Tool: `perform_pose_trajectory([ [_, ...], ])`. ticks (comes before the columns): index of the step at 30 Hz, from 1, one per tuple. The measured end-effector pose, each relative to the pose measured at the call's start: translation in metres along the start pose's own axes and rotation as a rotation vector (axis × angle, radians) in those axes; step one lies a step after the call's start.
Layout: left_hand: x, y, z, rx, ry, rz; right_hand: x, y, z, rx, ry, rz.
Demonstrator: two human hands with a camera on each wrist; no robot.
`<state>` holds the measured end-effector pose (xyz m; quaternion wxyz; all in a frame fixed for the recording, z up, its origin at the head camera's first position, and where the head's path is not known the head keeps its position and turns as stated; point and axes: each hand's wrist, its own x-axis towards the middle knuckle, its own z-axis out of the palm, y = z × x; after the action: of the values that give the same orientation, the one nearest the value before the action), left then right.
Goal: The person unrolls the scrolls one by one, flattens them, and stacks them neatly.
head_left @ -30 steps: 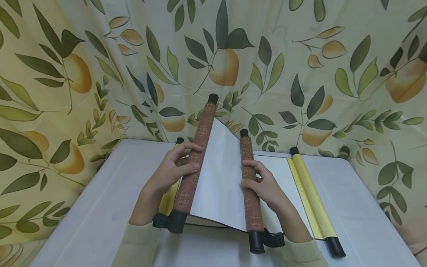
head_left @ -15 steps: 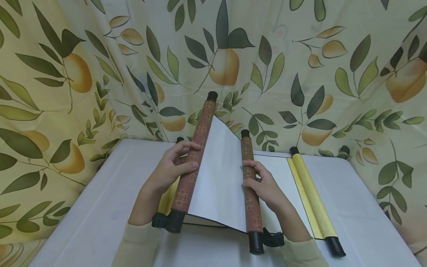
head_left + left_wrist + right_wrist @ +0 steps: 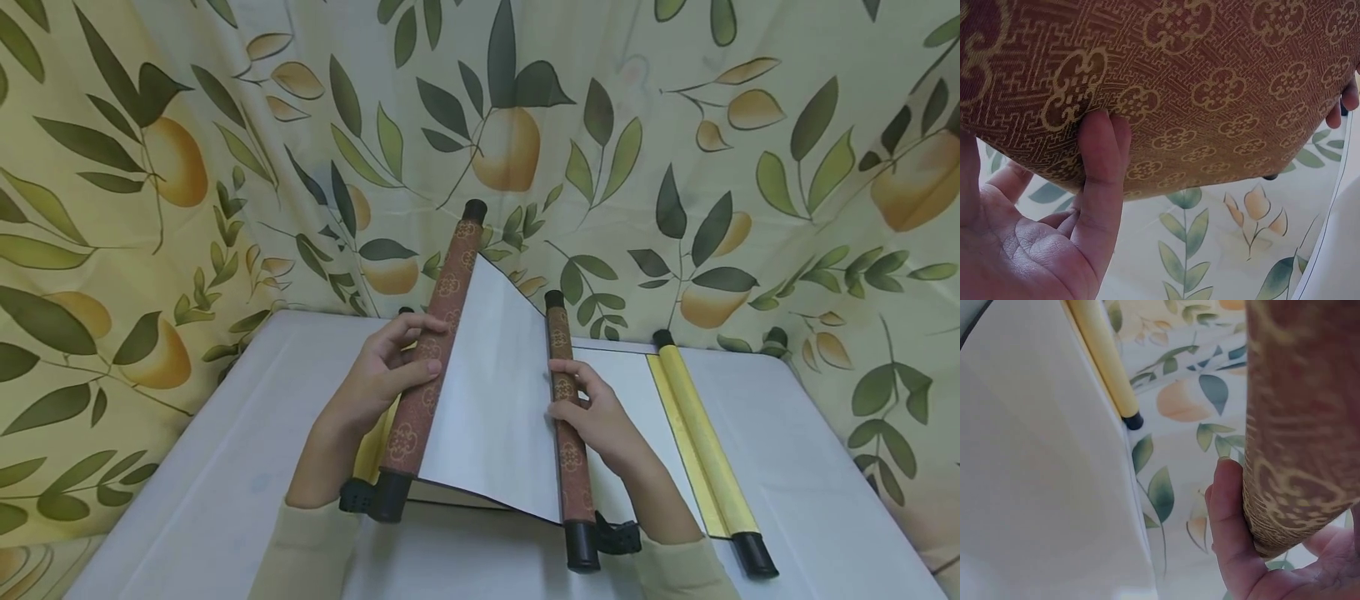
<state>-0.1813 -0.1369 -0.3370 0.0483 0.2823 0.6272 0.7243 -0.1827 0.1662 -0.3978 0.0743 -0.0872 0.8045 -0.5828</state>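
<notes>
A scroll (image 3: 491, 392) with red-brown patterned fabric and black end knobs is held raised above the table, a white sheet stretched between its two rolls. My left hand (image 3: 375, 379) grips the left roll (image 3: 455, 283), thumb on the near face. On the right roll (image 3: 572, 454) my right hand (image 3: 600, 417) has its thumb and fingers closed round the middle. The left wrist view is mostly filled by the gold-figured fabric (image 3: 1222, 94), with a thumb pressing it. In the right wrist view the roll (image 3: 1304, 412) rests between thumb and fingers.
Beneath lies a second, yellow-edged scroll (image 3: 705, 433), unrolled on the white table (image 3: 810, 467); its left roller is mostly hidden behind my left hand and the red-brown roll. A curtain (image 3: 630, 175) printed with leaves and fruit hangs behind the table.
The left roll has shifted slightly left and up, and the right roll slightly right. The gap between them is a little wider. Both hands keep their grip.
</notes>
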Motion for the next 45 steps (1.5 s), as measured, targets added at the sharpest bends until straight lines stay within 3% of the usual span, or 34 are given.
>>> perform_pose_trajectory([
  [35, -0.004, 0.008, -0.001, -0.021, 0.093, 0.081, 0.0, 0.002, -0.002, -0.001, 0.008, 0.005],
  [45, -0.005, 0.013, -0.004, -0.051, 0.117, 0.098, 0.001, 0.001, -0.005, -0.009, 0.003, -0.027],
])
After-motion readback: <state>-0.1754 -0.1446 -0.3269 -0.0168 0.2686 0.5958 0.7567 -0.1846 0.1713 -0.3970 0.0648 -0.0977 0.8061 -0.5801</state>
